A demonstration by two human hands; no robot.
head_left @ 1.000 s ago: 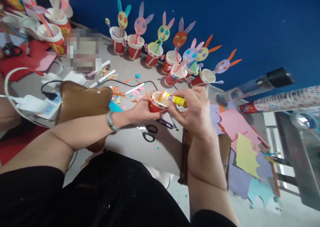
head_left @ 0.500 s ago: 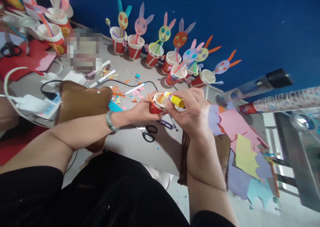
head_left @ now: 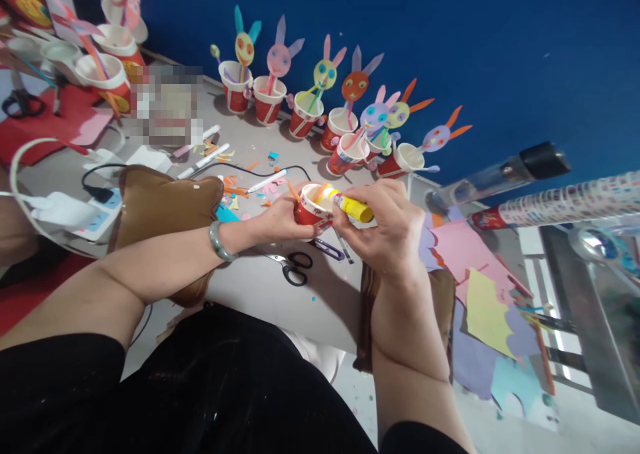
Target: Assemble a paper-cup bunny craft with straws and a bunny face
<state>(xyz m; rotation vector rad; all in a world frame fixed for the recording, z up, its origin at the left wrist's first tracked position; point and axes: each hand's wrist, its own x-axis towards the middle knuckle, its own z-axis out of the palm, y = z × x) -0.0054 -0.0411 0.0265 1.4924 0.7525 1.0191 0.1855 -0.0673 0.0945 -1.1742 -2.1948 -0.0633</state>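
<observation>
My left hand (head_left: 280, 219) is wrapped round a small red paper cup (head_left: 306, 215) with a white inside, tilted toward me. An orange paper strip (head_left: 293, 190) sticks out past its rim. Between the fingers of my right hand (head_left: 387, 224) is a yellow glue stick (head_left: 354, 207), its white end at the cup's mouth. The tip touches or nearly touches the inside; I cannot tell which. Below the cup lie black-handled scissors (head_left: 296, 269) and a purple cutter (head_left: 329, 249).
Several red cups with paper rabbits (head_left: 305, 117) stand along the blue wall. Paper scraps and white markers (head_left: 267, 181) lie left of the cup. Brown cushions (head_left: 167, 207) are under my forearms. A stack of cups (head_left: 555, 201) and coloured paper (head_left: 487, 307) lie at right.
The glue stick has turned slightly, so more of its yellow body shows, and its tip sits at the cup's rim. The whole view has shifted a little.
</observation>
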